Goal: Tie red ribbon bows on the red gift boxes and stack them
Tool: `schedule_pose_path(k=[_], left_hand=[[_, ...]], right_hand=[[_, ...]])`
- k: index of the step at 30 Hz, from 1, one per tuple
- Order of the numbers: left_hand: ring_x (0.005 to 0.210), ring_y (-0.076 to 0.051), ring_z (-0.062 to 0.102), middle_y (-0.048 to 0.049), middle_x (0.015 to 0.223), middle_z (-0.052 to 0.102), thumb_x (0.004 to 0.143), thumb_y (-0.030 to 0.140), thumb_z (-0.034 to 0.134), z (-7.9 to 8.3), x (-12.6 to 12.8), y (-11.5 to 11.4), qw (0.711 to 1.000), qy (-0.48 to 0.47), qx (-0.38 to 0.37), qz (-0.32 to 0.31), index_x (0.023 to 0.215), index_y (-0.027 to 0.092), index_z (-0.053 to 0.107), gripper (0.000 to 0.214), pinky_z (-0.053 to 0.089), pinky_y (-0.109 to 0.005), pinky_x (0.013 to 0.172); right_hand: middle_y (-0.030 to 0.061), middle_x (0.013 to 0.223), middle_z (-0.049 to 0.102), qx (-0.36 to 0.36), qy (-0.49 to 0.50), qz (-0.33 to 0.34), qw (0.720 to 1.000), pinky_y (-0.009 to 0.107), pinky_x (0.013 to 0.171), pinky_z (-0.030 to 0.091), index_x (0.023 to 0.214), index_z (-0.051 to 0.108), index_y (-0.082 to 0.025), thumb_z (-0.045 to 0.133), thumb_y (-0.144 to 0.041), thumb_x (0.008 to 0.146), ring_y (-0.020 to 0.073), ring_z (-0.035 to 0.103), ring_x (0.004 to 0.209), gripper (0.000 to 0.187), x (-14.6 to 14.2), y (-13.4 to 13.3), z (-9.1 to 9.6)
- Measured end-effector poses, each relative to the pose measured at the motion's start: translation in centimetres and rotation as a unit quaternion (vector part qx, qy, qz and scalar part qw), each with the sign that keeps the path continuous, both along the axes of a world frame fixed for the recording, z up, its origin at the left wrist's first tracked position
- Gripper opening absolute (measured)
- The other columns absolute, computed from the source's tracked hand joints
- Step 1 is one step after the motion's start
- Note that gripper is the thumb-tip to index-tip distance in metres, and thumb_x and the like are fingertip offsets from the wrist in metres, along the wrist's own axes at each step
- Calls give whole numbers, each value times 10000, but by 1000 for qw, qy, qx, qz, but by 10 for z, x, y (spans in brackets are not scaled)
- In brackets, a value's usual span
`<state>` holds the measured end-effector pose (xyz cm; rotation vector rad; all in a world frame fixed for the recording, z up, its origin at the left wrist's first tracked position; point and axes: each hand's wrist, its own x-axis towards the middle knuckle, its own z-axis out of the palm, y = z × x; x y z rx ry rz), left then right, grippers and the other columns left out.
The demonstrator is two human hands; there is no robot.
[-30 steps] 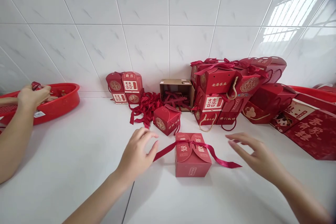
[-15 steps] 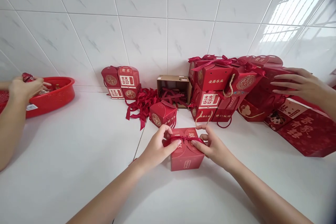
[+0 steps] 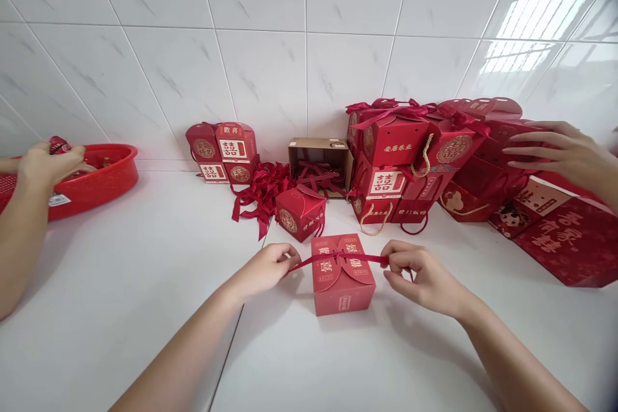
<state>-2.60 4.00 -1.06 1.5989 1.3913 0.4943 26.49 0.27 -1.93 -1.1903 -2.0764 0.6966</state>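
Red ribbon [image 3: 340, 255] taut between hands [image 3: 264, 268] [image 3: 421, 274]

The front box [image 3: 344, 278] reads "喜", a stacked box [image 3: 398, 141] "安居乐业".

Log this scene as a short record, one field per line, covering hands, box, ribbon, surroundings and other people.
Left hand: pinching one end of the red ribbon
Right hand: gripping the other end
Ribbon state: stretched across the lid, no bow
Red gift box: upright on the white surface, lid flaps closed
Behind it: smaller red box, loose ribbon pile, open carton holding ribbons
Far left: co-worker's hand over a red basin
Far right: another hand by red boxes
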Motion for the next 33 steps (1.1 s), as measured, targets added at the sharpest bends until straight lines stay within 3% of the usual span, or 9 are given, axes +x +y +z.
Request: schedule_pose_path(k=[2, 5, 8, 12, 14, 19, 23, 29, 33], left_hand=[[543, -105, 395, 12, 651, 557, 718, 338, 599, 6, -5, 5, 997, -18, -46, -60, 775, 162, 679, 202, 262, -216, 499], [509, -80, 343, 2, 636, 579, 705, 295, 637, 15, -8, 7, 978, -76, -97, -170, 787, 167, 744, 186, 221, -220, 478], [466, -71, 329, 11, 541, 539, 702, 271, 674, 20, -10, 4, 959, -146, -103, -222, 752, 170, 765, 145, 200, -231, 455], [407, -57, 244, 64, 427, 390, 772, 316, 636, 24, -6, -2, 957, -230, -105, -140, 906, 169, 757, 233, 163, -227, 424], [427, -53, 216, 62, 464, 407, 786, 326, 624, 25, 1, -8, 962, -247, -83, -85, 878, 164, 749, 224, 169, -224, 430], [605, -103, 427, -12, 721, 545, 789, 372, 640, 21, 26, -27, 975, -204, 90, -10, 711, 166, 721, 235, 358, -246, 579], [620, -127, 448, -2, 643, 470, 854, 448, 546, 19, 39, -40, 971, -165, 175, 0, 527, 163, 618, 439, 380, -269, 635], [551, -123, 378, -8, 544, 470, 860, 366, 442, 35, 13, -36, 970, -233, 3, -70, 716, 139, 747, 407, 324, -275, 568], [455, -102, 290, 4, 463, 425, 694, 249, 436, 34, -8, -32, 918, -351, -111, -149, 901, 105, 759, 410, 194, -270, 463]], right_hand=[[40, 722, 534, 88, -32, -72, 993, 276, 521, 374, 514, 421, -191, 531, -228, 799, 130, 435, 591, 308, -3, 0, -2], [49, 671, 537, 189, 14, -195, 962, 273, 461, 349, 506, 490, -194, 560, -301, 819, 128, 429, 542, 338, -16, 0, -4], [61, 688, 560, 173, 94, -198, 960, 276, 456, 362, 539, 564, -193, 591, -372, 834, 142, 472, 559, 345, -29, -3, -2], [79, 784, 587, 78, 188, -115, 972, 284, 512, 424, 616, 658, -188, 598, -390, 848, 169, 545, 657, 313, -37, -7, 2], [82, 808, 589, 63, 212, -92, 971, 286, 523, 437, 648, 687, -186, 603, -390, 847, 175, 554, 686, 298, -40, -9, 4], [68, 792, 585, 41, 225, -52, 972, 268, 483, 425, 683, 736, -193, 627, -408, 828, 132, 505, 595, 281, -57, -11, 11], [65, 805, 604, -32, 237, -25, 971, 261, 541, 458, 674, 749, -206, 652, -434, 803, 140, 548, 644, 279, -72, -12, 18], [56, 779, 603, -58, 271, -65, 959, 272, 589, 457, 591, 718, -193, 690, -491, 740, 153, 545, 666, 334, -71, -7, 21], [49, 763, 605, -53, 308, -86, 946, 272, 603, 434, 596, 706, -198, 697, -472, 741, 157, 530, 686, 310, -63, -4, 17]])
